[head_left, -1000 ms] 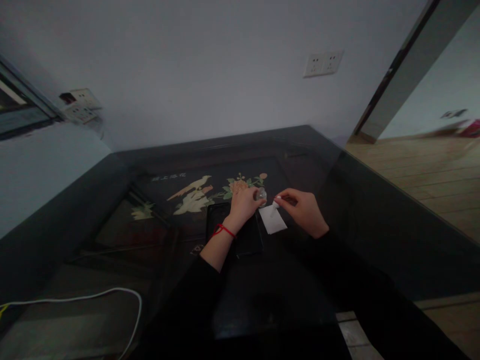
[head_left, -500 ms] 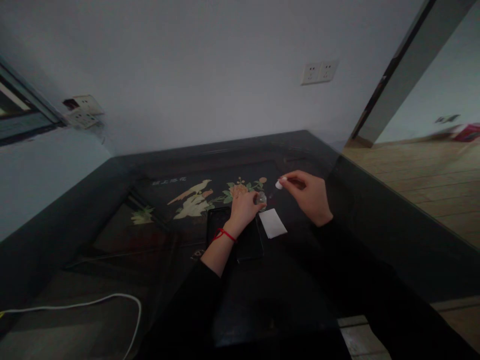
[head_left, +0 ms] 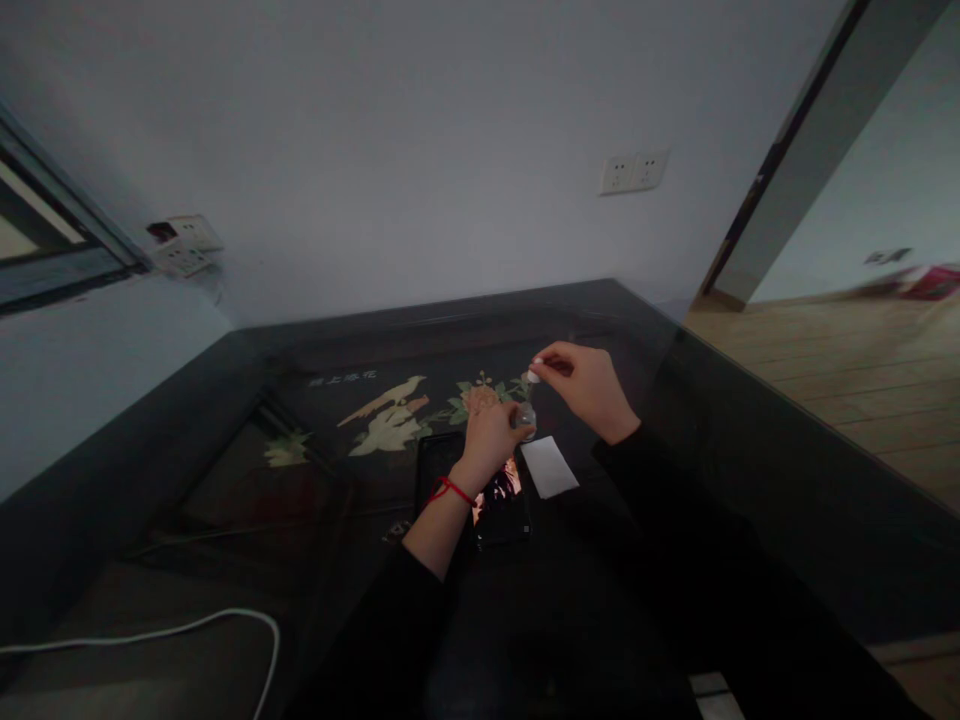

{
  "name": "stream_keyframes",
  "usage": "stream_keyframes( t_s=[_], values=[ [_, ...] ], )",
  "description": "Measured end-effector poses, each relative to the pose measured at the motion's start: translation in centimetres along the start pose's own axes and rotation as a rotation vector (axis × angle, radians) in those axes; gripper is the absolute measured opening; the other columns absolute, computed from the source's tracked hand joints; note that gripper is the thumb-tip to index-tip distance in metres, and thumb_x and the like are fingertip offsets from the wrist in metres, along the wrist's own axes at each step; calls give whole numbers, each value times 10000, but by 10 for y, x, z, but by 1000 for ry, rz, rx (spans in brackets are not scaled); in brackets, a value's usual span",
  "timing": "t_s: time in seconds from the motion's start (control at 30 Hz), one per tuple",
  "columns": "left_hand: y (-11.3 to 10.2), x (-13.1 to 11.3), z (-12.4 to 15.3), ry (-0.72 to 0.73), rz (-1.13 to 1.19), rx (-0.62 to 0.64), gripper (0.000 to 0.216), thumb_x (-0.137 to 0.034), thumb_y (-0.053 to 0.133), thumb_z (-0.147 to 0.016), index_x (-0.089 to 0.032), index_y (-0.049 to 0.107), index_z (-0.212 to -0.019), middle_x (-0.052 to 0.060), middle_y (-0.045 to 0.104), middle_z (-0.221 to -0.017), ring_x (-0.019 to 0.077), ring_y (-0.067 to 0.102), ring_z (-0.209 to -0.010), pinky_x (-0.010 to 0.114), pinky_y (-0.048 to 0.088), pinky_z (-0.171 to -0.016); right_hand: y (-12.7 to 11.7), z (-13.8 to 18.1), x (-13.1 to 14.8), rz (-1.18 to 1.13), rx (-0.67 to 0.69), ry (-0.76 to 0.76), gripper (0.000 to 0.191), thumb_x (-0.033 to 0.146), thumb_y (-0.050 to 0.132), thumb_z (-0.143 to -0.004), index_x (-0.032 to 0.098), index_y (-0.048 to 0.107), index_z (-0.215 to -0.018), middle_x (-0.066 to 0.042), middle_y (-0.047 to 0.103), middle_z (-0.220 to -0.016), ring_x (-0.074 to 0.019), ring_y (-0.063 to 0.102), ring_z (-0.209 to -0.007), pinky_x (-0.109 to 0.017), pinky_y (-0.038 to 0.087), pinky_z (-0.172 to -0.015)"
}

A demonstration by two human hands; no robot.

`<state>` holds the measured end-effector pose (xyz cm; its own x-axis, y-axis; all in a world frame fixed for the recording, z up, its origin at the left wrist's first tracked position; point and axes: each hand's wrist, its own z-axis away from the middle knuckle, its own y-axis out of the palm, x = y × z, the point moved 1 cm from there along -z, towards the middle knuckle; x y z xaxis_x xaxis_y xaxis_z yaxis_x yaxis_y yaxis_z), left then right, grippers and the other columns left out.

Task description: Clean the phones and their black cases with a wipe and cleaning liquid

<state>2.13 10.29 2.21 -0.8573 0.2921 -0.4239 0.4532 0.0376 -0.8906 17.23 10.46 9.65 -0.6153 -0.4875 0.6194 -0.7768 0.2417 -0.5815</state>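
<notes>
My left hand (head_left: 489, 440), with a red string round its wrist, is closed around a small clear bottle (head_left: 527, 420) standing on the dark table. My right hand (head_left: 589, 385) pinches a small white cap (head_left: 534, 374) just above the bottle's mouth; whether a thin tube hangs below it is too dim to tell. Under my left wrist lies a phone (head_left: 501, 510) with its screen lit. Beside it, partly covered by my left hand and forearm, is a black tray-like case (head_left: 431, 465). A folded white paper (head_left: 550, 467) rests right of the phone.
The glossy black table (head_left: 300, 560) bears a bird-and-flower picture (head_left: 390, 425) and meets the wall at the back. A white cable (head_left: 187, 620) curves across the near left. Sockets (head_left: 634, 172) are on the wall, and a wooden floor (head_left: 810, 370) shows at right.
My right hand has moved left with the white cap, closer above the bottle. The phone's dark screen has lit up. The view has tilted slightly up.
</notes>
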Motion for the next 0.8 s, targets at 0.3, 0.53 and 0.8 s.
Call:
stream_keyframes(
  t_s=[0.3, 0.53, 0.8],
  values=[
    [0, 1, -1, -15, -2, 17, 266, -391, 658, -792, -183, 676, -958, 54, 706, -860, 208, 647, -825, 339, 459, -799, 24, 4, -14, 136, 240, -5, 127, 156, 644, -799, 193, 706, -904, -42, 746, -846, -177, 687, -775, -272, 492, -705],
    [2, 2, -3, -5, -6, 19, 294, -419, 653, -792, -193, 679, -978, 40, 699, -847, 202, 641, -821, 322, 457, -788, 30, 8, -13, 319, 326, -23, 78, 192, 629, -823, 196, 705, -834, -53, 719, -803, -197, 645, -751, -286, 404, -653],
    [0, 0, -2, 1, -21, 18, 278, -406, 673, -779, -204, 682, -970, 37, 689, -823, 217, 637, -831, 342, 456, -810, 31, 7, -10, 388, 309, -11, 67, 232, 633, -826, 187, 667, -790, -58, 692, -758, -187, 611, -701, -273, 325, -588]
  ],
)
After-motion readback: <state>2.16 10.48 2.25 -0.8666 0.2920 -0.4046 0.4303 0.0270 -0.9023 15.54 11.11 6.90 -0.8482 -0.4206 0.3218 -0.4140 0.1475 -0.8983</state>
